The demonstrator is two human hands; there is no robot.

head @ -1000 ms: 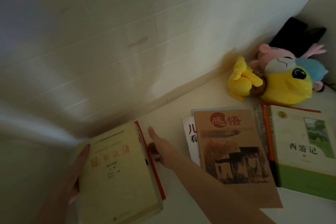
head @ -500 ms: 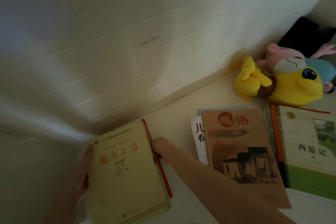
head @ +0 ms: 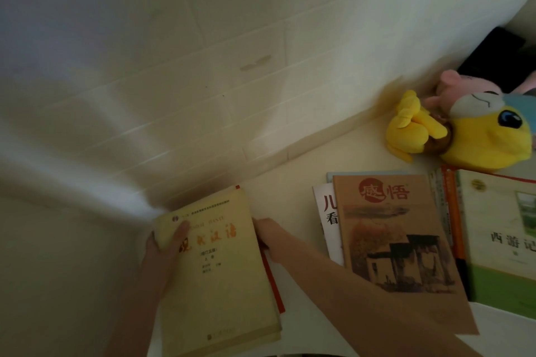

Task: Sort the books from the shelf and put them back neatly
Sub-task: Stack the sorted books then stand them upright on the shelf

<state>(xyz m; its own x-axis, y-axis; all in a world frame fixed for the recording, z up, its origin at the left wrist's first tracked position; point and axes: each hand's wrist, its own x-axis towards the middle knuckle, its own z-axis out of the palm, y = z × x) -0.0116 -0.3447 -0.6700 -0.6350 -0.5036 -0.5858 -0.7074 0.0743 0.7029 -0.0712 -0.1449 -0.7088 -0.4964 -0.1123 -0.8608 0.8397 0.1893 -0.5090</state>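
— Hands first: what has the left hand (head: 162, 252) got?

— It grips the top left corner of a yellow book (head: 220, 275). The thumb (head: 181, 233) lies flat on the cover beside the red lettering, and the other fingers curl round behind the corner.

— And the right hand (head: 268, 236)?

— It is pressed to the same book's right edge with the knuckles bent. The fingertips are tucked out of sight under the cover, so I cannot tell whether they really clamp it.

— So the book sits between the two hands?

— Yes, cover up, with its far end close to the wall (head: 203, 81). Under it is a red book (head: 274, 290). Only its red edge shows, running down from just below the right hand.

— What lies beyond the right hand?

— To its right, on the pale surface (head: 293, 188), a brown book (head: 397, 243) lies cover up. It rests on a white book (head: 326, 211), whose left strip peeps out on the side nearer the hand.

— Farther out?

— Just past the brown book comes a stack with an orange spine (head: 454, 226) showing. A green-and-white book (head: 499, 243) lies on top of it, cover up.

— Anything behind those?

— A yellow plush toy (head: 464, 136) lies by the wall, well away from both hands. A pink plush toy (head: 458, 87) rests against it, and something black (head: 493, 58) sits in the corner beyond, too dark to make out.
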